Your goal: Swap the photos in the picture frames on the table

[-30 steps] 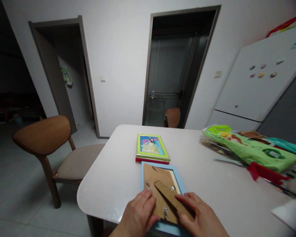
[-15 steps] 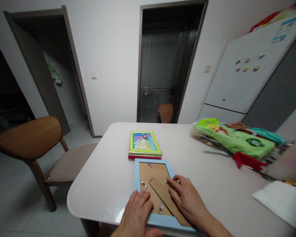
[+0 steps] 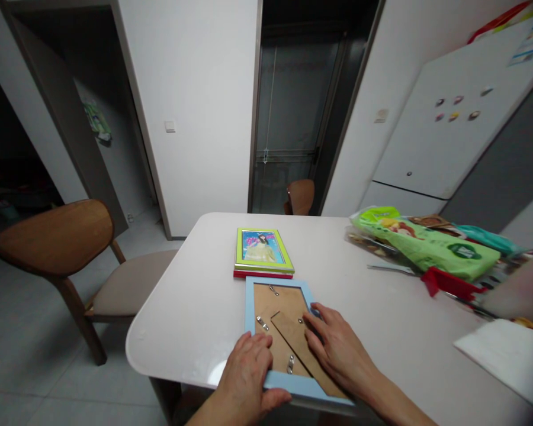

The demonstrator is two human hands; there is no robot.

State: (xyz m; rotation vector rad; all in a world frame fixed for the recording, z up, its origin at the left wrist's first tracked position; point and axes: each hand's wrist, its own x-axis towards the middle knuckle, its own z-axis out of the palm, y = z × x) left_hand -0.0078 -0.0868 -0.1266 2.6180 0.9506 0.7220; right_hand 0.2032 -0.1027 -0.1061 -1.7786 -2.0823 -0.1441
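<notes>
A light blue picture frame (image 3: 250,307) lies face down on the white table, showing its brown backing board (image 3: 279,346). Small metal turn clips (image 3: 262,323) sit around the board, and a brown stand leg (image 3: 299,346) runs slantwise across it. My left hand (image 3: 247,370) grips the frame's near left corner, fingers over the left side and thumb along the near edge. My right hand (image 3: 337,349) rests over the right side with fingers apart, its fingertips beside the right clip (image 3: 301,320). The right thumb is hidden. Part of the stand leg lies under the right hand.
Just beyond the blue frame, a lime green picture frame (image 3: 263,267) lies stacked on a red one (image 3: 262,274). At right are a green package (image 3: 448,245), a red object (image 3: 450,284) and white tissue (image 3: 500,349). A wooden chair (image 3: 53,236) stands left of the table.
My left thumb has spread out along the frame's near edge. My right fingers have shifted slightly by the right clip, the index stretching toward the frame's border. The whole view has shifted a little.
</notes>
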